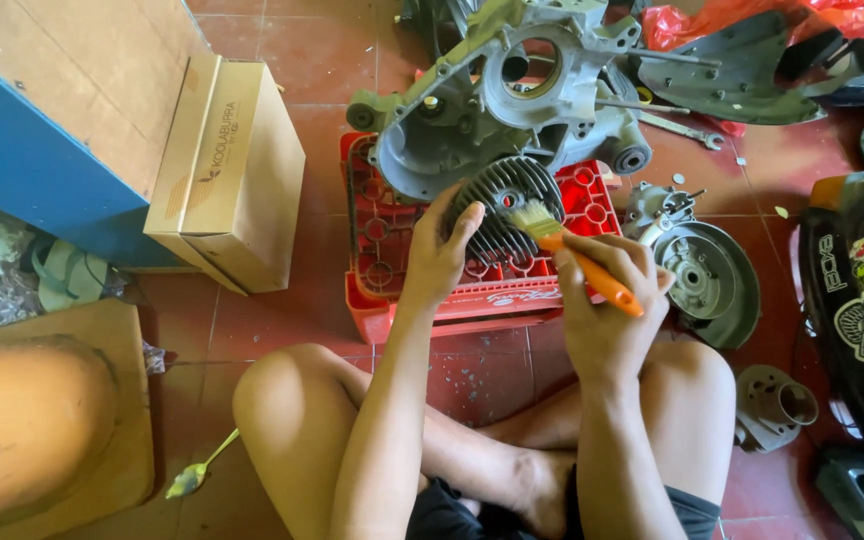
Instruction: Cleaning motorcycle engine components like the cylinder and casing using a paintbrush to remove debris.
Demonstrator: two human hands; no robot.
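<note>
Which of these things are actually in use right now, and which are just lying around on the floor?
In use:
left hand steadying the finned cylinder
right hand holding the orange-handled brush
red crate underneath
engine casing on it

Lying about:
cardboard box
wrench
round metal cover
spoon
</note>
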